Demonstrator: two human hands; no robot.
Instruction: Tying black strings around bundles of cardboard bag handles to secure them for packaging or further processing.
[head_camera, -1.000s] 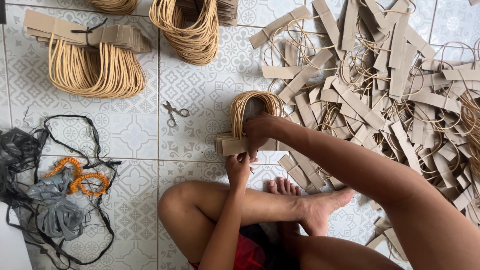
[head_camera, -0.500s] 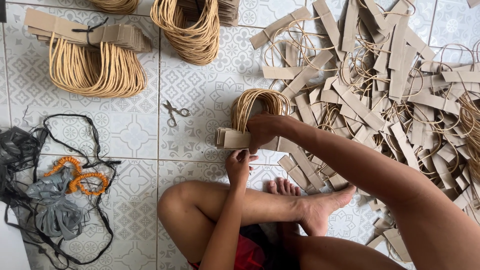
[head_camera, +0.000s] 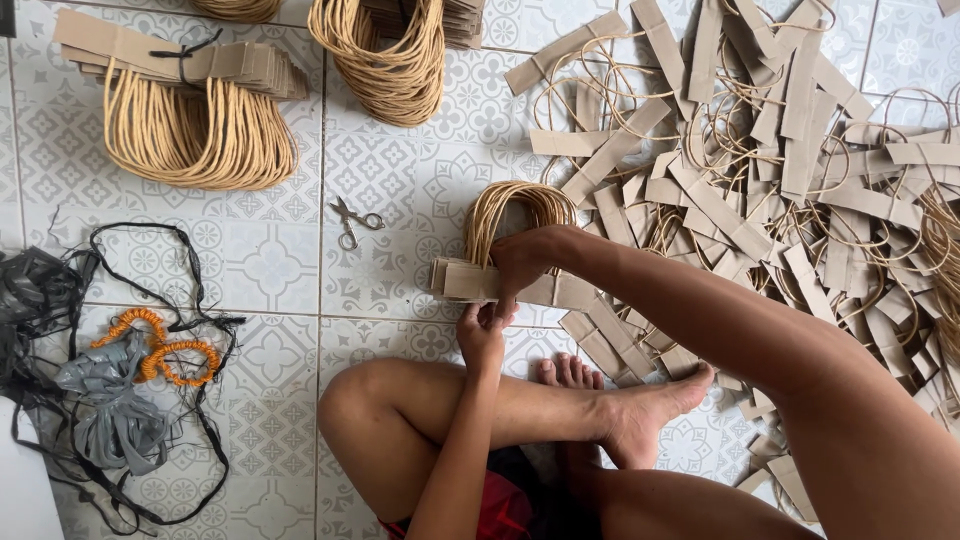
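Two hands: both on one stack of paper-bag handles (head_camera: 500, 282), lying on the tiled floor (head_camera: 260, 270) just in front of the crossed legs.
Stack: brown card strips squared into a block, tan cord loops (head_camera: 505, 208) arching up and away from the knees.
Right hand (head_camera: 525, 262): closed over the top of the stack from above, fingers wrapped around the strips, arm coming in long and diagonal from the lower right.
Left hand (head_camera: 482, 335): raised from between the legs, fingertips pinched shut at the stack's near edge; too small to tell if something thin sits in that pinch.
Doing it well: best to keep the top grip firm so the strips stay flush, and even up the edges before any binding; probably worth keeping the loops all pointing the same way.
Scissors (head_camera: 355, 221): on the floor left of the stack, near but not touching.
Tied bundles (head_camera: 190, 110): finished-looking ones at top left, well apart.
Loose pile (head_camera: 780, 160): untidy heap of handles on the right, spilling up against the stack.
Black straps (head_camera: 130, 380): tangled at far left with grey cloth and orange rings.
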